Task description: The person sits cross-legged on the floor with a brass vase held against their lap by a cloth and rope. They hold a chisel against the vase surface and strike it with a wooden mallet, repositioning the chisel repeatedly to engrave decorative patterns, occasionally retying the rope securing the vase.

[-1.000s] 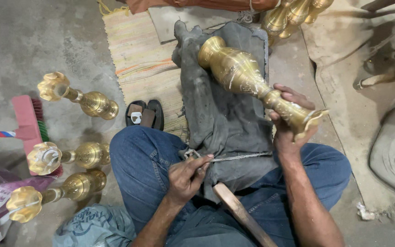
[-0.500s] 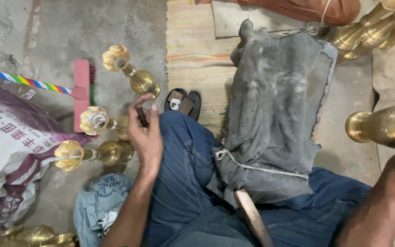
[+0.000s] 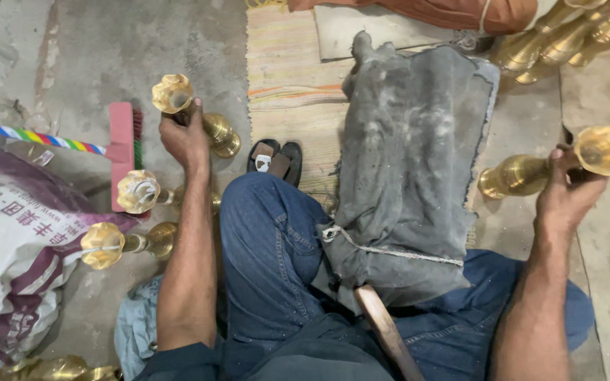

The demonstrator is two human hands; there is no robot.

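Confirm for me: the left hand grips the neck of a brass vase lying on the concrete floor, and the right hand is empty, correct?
Not quite. In the head view the right hand is not empty: it holds a second brass vase by its neck. The rest stands: the left hand grips the neck of a brass vase lying on the concrete floor.

Brass vases (image 3: 199, 116) glossy metal; grey cloth (image 3: 411, 162) matt, dusty; floor (image 3: 93, 63) rough concrete.
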